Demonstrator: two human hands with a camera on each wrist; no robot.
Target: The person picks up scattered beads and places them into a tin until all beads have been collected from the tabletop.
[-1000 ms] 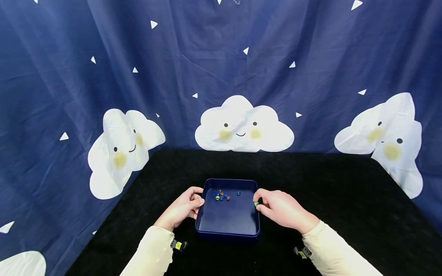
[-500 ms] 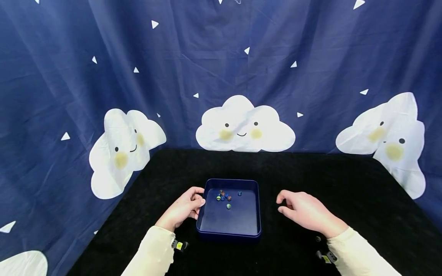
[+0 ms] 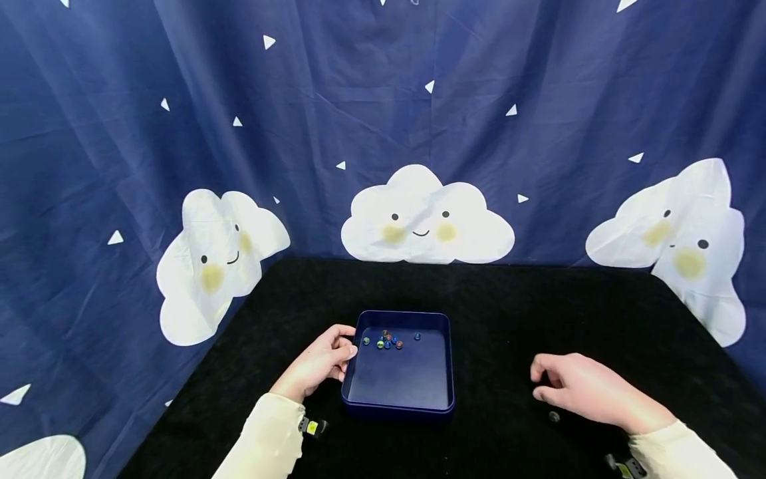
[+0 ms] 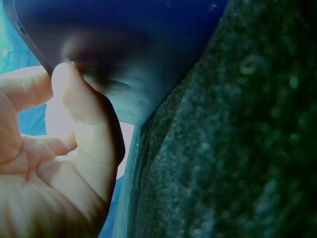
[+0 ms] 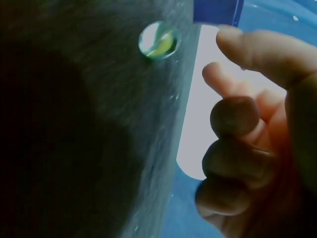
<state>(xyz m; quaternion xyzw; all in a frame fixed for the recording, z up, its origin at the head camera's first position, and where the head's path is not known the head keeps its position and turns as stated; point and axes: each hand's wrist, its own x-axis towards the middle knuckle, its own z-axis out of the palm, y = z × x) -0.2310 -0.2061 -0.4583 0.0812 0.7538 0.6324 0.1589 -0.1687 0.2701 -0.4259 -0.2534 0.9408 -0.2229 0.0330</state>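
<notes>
My left hand [image 3: 320, 359] holds the left side of a square dark-blue tray [image 3: 401, 392], thumb against its wall. The left wrist view shows the tray's outer wall [image 4: 148, 54] close to the thumb tip. Several glass marbles [image 3: 387, 342] lie towards the back of the tray, most in a cluster; a green one [image 3: 366, 340] rests near the left wall. Over the cloth to the right, my right hand [image 3: 589, 389] has loosely bent fingers with nothing between them. A clear marble with a yellow-green swirl [image 5: 159, 40] lies on the cloth just below its thumb in the head view.
Black cloth [image 3: 509, 299] covers the table around the tray. A blue curtain [image 3: 383, 100] with white clouds and triangles hangs behind and along the sides. Small camera units are strapped to both wrists, over cream sleeves [image 3: 266, 432].
A green marble left the right hand at the tray's right edge and rolled across to the left wall. The right hand moved right, towards the loose marble. The left hand stayed put.
</notes>
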